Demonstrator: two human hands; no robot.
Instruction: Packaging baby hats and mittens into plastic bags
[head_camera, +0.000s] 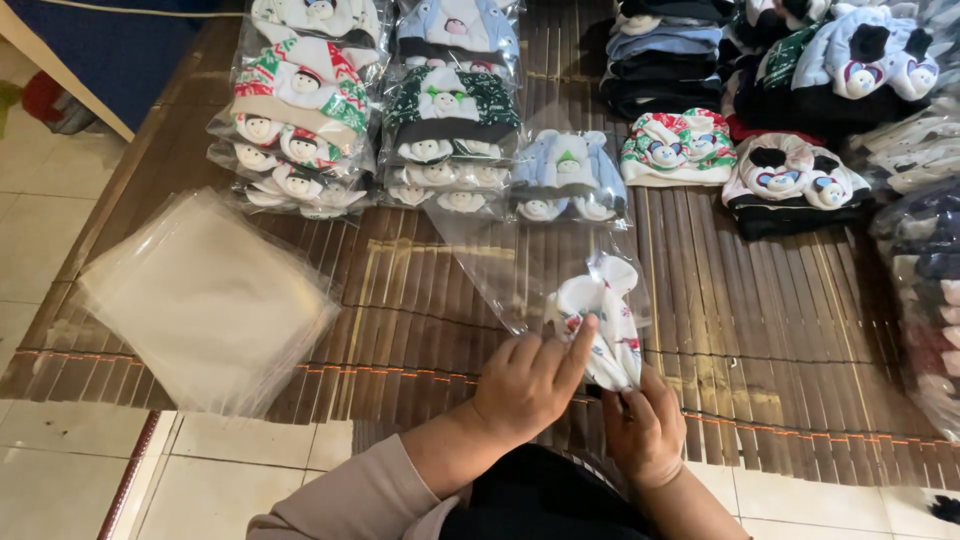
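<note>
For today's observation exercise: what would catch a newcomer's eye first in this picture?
First, the two hands at bottom centre: the left hand and right hand grip a small white patterned garment at the mouth of a clear plastic bag. Behind them lie bagged baby hats in rows on a bamboo mat; a stack of empty clear bags sits left.

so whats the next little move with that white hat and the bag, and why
Probably push the white hat deeper into the clear bag. Its top sits in the bag mouth, while the lower end is pinched between the left hand and right hand, outside.
</note>
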